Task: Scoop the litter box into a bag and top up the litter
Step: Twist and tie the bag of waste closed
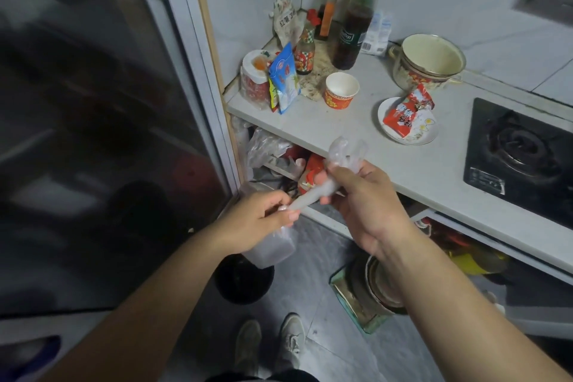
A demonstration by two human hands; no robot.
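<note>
A clear plastic bag, twisted into a thin rope, stretches between both hands in front of the counter edge. My right hand grips its bunched upper end, which puffs out above the thumb. My left hand pinches the lower end between thumb and fingers, and a loose part of the bag hangs below that hand. No litter box or litter is in view.
A white counter carries bottles, a paper cup, a pot, a plate with a red packet and a gas hob. A dark glass door stands left. Below are a black bin and a box of pans.
</note>
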